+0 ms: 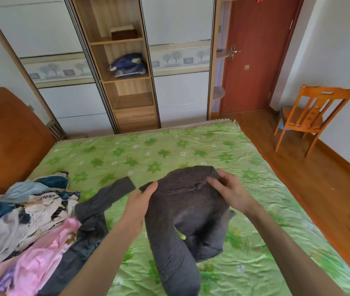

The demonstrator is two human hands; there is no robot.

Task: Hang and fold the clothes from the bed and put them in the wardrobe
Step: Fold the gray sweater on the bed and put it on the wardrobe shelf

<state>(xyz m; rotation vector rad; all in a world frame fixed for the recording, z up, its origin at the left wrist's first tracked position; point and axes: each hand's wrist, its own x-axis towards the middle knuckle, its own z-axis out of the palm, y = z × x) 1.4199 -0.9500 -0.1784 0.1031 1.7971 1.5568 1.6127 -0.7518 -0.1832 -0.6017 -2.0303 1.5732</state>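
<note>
Two hands are on the grey trousers (188, 208), lifted above the green bedsheet (191, 146) near the middle of the bed, waistband up and legs trailing down toward you. Your left hand (141, 201) pinches the left end of the waistband with fingers curled over the fleece, and your right hand (229, 189) grips the right end, thumb in front and fingers wrapped behind. Both forearms reach forward from the bottom of the view, wrists roughly level, hands apart by the width of the waist.

To fold well, keep the waistband taut between your hands, let the legs hang straight (one looks bunched under the other), then lay them flat on a bare stretch of sheet before doubling them over. Steer away from the dark garment (97, 212) lying just to the left and the pile of clothes (31, 216) beyond it. The wardrobe (127, 67) stands open past the far edge of the bed.
</note>
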